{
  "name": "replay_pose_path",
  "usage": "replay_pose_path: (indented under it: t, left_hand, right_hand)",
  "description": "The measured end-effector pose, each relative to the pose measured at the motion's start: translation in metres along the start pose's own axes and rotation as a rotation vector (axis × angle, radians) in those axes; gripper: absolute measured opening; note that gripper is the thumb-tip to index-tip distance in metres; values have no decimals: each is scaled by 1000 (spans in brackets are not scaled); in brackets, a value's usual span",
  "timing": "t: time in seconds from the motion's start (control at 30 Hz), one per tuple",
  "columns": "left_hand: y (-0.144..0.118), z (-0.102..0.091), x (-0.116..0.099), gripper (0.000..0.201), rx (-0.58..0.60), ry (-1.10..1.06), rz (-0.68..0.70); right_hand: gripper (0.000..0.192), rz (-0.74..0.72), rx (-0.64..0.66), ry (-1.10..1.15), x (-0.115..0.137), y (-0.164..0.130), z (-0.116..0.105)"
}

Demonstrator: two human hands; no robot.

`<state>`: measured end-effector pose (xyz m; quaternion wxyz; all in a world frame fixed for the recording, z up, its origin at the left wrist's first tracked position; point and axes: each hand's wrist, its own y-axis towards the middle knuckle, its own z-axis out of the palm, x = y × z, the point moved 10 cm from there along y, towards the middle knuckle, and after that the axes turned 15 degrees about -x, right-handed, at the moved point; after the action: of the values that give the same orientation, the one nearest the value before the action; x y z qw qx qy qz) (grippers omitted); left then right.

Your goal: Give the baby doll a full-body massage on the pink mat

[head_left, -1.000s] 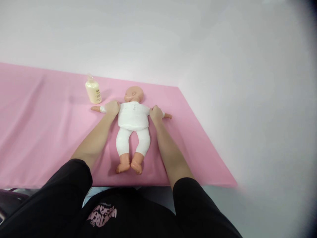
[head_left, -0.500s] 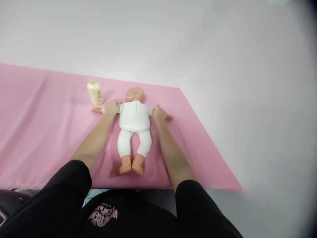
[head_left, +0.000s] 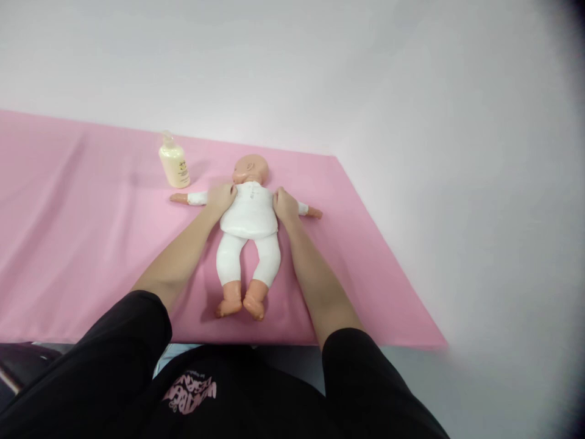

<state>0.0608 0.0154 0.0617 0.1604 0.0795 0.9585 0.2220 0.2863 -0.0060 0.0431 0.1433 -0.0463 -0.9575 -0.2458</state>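
Observation:
A baby doll (head_left: 249,221) in a white top and white leggings lies on its back on a pink sheet (head_left: 82,244), head away from me, arms spread out to both sides. My left hand (head_left: 221,198) rests on the doll's shoulder on the left side, fingers curled over it. On the opposite shoulder sits my right hand (head_left: 285,205), also curled over the white top. Both of the doll's forearms stick out past my hands. Its bare feet point toward me.
A cream lotion bottle (head_left: 173,162) with a pump stands upright on the sheet, left of the doll's head. The sheet's right edge runs diagonally beside a pale grey-white surface (head_left: 457,213). A white wall lies behind.
Both hands have slid inward along the doll's arms, from the upper arms to the shoulders. The doll's forearms and sleeve cuffs now show beyond my hands.

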Motion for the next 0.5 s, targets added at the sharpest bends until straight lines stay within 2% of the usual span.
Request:
replay_pose_path:
  t: [0.27, 0.4, 0.5]
  left_hand:
    - [9, -7, 62, 45, 28, 140, -201]
    - [14, -14, 79, 44, 9, 148, -232]
    - [15, -21, 86, 43, -8, 153, -262]
  right_hand:
    - [33, 154, -42, -97, -40, 4, -10]
    - [33, 198, -63, -111, -56, 6, -16]
    - [33, 211, -71, -107, -58, 6, -19]
